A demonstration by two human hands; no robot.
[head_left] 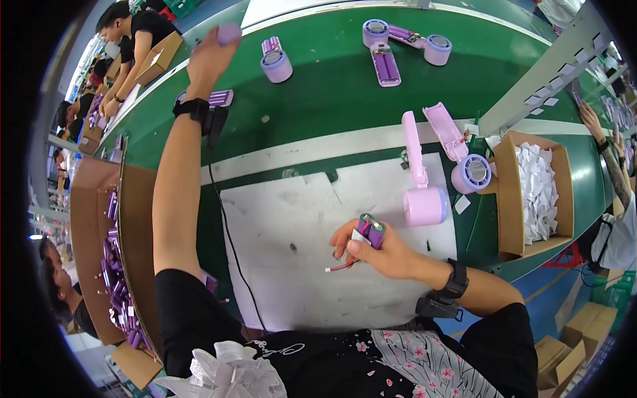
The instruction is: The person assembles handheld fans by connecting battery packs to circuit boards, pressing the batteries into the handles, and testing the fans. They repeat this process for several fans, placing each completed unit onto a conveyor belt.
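My left hand is stretched far out to the upper left, its fingers closed round a lilac handheld fan, which is blurred and partly hidden. Over the white foam mat, my right hand grips a purple battery pack of cylindrical cells. A red and black lead with a small white plug hangs from the pack. Beyond that hand, a pink fan lies on the mat with its handle pointing away. Another pink fan beside it has its handle opened, wires showing.
Across the green work surface lie several opened lilac fans with purple cells. At right, a cardboard box holds white slips; at left, a carton holds purple battery packs. A black cable crosses the mat. Co-workers sit on both sides.
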